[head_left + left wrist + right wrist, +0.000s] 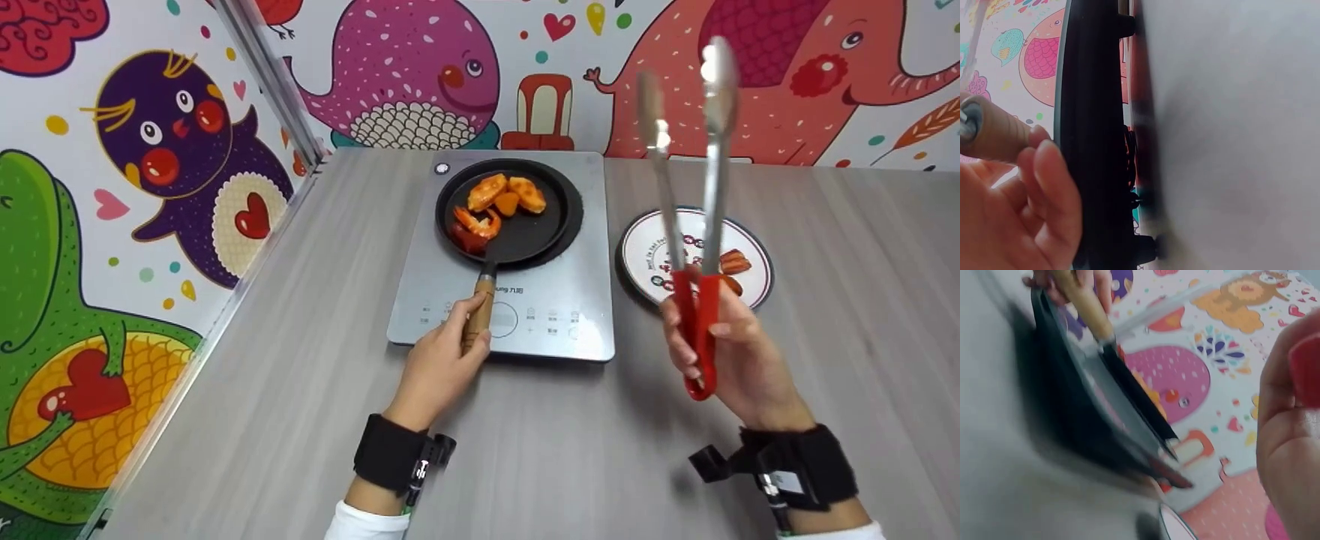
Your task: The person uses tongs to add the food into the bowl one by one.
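My left hand (pixel 442 364) grips the wooden handle (pixel 480 315) of a black frying pan (pixel 529 236), which rests on an induction cooktop (pixel 420 300). In the pan are a curled shrimp (pixel 487 225), orange-yellow food pieces (pixel 487 193) and a dark red piece (pixel 468 240). My right hand (pixel 757 367) holds metal tongs (pixel 701 307) by their red grips, tips pointing up and apart, with nothing between them. Behind the tongs lies a round patterned plate (pixel 641 259) bearing reddish food pieces (pixel 735 261). The left wrist view shows fingers beside the handle (pixel 1002 132).
A grey wood-grain table (pixel 300 360) carries the cooktop and plate. Cartoon-printed walls (pixel 577 45) stand behind and on the left, meeting at a metal corner strip (pixel 277 82). Dark cooktop sides show in the left wrist view.
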The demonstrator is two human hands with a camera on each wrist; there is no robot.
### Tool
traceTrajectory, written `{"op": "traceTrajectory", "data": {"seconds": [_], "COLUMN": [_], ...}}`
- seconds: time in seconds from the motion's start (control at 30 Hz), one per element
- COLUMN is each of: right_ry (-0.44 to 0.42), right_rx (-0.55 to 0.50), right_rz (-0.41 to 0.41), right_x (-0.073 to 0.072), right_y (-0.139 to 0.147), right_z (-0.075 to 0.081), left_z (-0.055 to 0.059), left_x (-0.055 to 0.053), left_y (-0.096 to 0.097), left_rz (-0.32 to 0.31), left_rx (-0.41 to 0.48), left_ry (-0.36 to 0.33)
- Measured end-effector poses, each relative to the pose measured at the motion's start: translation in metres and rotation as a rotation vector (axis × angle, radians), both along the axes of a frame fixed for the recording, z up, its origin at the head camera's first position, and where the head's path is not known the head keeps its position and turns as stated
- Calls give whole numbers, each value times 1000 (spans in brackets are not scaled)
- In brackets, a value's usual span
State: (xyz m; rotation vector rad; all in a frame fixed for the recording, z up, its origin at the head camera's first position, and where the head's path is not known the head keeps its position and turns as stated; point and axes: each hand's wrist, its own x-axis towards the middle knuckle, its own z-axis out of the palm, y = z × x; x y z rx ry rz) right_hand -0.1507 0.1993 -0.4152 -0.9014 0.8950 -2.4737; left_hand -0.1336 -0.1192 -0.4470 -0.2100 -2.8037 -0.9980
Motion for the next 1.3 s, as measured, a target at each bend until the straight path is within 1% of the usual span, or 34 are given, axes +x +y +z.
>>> {"op": "traceTrajectory", "data": {"seconds": [0.1, 0.17, 0.3, 0.4, 0.5, 0.63, 0.7, 0.77, 0.87, 0.93, 1.1, 1.23, 1.3], "right_ry": [10, -5, -27, -24, -26, -38, -28, -43, -61, -72, -31, -1, 41], "right_rx": [-20, -26, 46, 143, 212, 373, 438, 537, 629, 721, 890, 920, 999], "right_rz": [-28, -48, -143, -243, -323, -466, -527, -611, -697, -755, -842, -885, -911], "right_x": [3, 5, 14, 21, 26, 32, 35, 38, 41, 42, 41, 37, 35], "right_y": [19, 31, 57, 76, 92, 108, 115, 120, 127, 130, 135, 135, 135], "right_z": [-3, -4, -5, -7, -8, -7, -7, -6, -6, -6, -8, -8, -4], "left_z": [0, 0, -1, -1, -1, -2, -1, -1, -1, -1, -2, -2, -2], "left_x": [-1, -1, -1, -1, -1, -1, 0, 0, 0, 0, 0, 0, 0], "left_y": [1, 1, -1, -2, -2, -2, -2, -2, -1, -1, -1, -2, -1], "left_rz": [-4, -7, -8, -5, -4, 5, -1, -9, -16, -14, -15, -18, -17], "left_rx": [2, 7, 13, 12, 18, 24, 24, 26, 23, 23, 27, 25, 28], "left_ry": [2, 2, -3, -9, -12, -6, 1, 7, 20, 25, 30, 23, 17]}}
